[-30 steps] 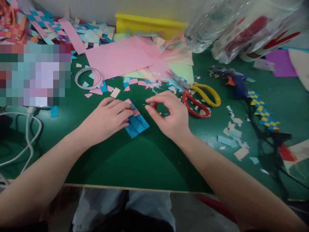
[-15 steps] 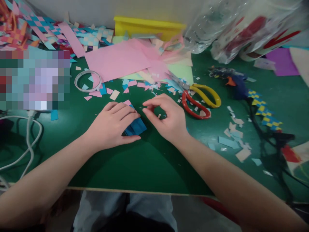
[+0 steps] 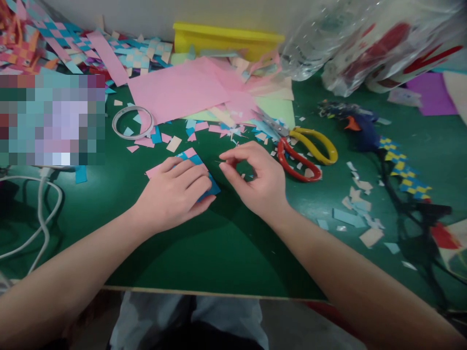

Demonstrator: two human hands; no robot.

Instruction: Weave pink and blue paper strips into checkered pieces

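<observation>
Green tabletop point(image 3: 241, 257) fills most of our head view, with paper scraps point(image 3: 174, 143) strewn beyond the hands and pink sheets point(image 3: 178, 90) lying farther back. Our blue-and-pink paper piece point(image 3: 196, 158) lies flat near the middle, partly under our left hand point(image 3: 177, 189), with one blue corner reaching right, toward our right hand point(image 3: 221, 161), and a pink edge showing on the left. Its long axis, if it has one, we cannot make out, since the hand covers its middle. Left is the nearer hand, touching the paper; right stands just beside it, a gap between. Left's fingers are loosely bent over the paper, thumb by the near edge; whether they grip or merely press, we cannot tell. Right's thumb and forefinger nearly meet, pinching a thin sliver point(image 3: 218, 161) that points left toward the paper; its material is too small to judge. Scissors point(image 3: 284, 131) rest beyond, to the right.
</observation>
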